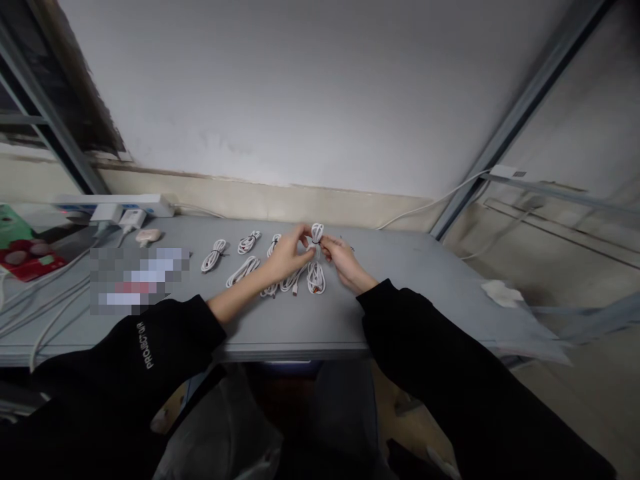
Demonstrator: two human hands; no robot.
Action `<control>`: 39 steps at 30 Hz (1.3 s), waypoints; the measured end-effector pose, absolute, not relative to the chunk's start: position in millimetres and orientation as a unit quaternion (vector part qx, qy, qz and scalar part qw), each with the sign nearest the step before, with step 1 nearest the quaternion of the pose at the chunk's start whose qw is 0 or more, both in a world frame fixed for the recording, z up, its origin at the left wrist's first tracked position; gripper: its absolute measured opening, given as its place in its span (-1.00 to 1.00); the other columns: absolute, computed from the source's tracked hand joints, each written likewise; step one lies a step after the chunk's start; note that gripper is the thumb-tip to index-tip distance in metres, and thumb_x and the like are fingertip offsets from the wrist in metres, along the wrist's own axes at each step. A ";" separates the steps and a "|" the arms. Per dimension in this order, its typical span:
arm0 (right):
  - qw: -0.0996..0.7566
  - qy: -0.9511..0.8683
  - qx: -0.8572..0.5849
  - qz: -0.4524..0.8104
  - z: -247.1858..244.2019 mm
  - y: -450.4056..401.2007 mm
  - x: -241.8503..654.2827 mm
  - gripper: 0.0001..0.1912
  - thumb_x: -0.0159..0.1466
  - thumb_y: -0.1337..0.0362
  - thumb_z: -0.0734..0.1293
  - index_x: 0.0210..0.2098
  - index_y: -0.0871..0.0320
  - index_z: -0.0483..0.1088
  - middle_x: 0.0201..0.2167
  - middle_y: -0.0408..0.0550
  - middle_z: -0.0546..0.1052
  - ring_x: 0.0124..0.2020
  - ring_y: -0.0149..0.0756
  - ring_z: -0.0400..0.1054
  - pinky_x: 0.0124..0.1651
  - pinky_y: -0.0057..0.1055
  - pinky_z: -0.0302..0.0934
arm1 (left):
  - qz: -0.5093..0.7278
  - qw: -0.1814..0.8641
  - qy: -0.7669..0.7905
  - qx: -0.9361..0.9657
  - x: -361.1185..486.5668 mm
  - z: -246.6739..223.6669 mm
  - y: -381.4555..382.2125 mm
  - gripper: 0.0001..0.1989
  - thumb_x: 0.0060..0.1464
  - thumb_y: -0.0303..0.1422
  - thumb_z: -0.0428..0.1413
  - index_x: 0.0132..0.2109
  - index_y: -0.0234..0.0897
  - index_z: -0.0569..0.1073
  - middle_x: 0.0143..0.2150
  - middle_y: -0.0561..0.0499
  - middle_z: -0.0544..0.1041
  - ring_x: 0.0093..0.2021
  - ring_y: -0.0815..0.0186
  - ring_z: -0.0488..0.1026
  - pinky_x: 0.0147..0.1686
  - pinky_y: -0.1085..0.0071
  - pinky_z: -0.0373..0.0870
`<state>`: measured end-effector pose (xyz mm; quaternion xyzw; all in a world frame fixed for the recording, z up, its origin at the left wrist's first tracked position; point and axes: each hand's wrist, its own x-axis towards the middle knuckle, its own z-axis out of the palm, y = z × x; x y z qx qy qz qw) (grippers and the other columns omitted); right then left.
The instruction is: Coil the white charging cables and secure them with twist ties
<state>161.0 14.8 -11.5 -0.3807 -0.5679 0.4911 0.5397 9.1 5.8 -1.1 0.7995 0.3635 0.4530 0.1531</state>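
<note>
Between my hands, above the grey table (300, 327), a coiled white cable (317, 232) with a dark tie round its middle is held upright. My left hand (289, 255) has its thumb and fingers at the left side of this bundle. From the right, my right hand (344, 259) pinches at the dark tie. Just below lies another coiled white cable (316, 279). Several more tied white cables lie to the left, among them one coil (214, 256) at the far left and one (249, 242) further back; some are partly hidden by my left hand.
A white power strip (143, 204) with plugged-in chargers stands at the back left. Near it lie a pale adapter (149, 236), loose white cables and a red object (31, 260). At the right are a white scrap (501, 293) and a metal frame post (463, 193).
</note>
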 end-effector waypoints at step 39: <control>0.498 -0.593 -0.399 0.491 -9.4 19.8 168.6 -0.59 0.16 -0.08 0.29 -0.55 0.10 0.21 -0.69 -0.28 0.12 -0.65 -0.48 -0.02 -0.58 -0.47 -0.13 | 0.498 0.144 0.374 0.769 10.5 6.0 -6.3 -0.86 0.01 -0.53 0.09 -0.26 -0.24 0.37 -0.25 0.00 0.54 -0.18 0.27 0.45 -0.10 0.33 0.32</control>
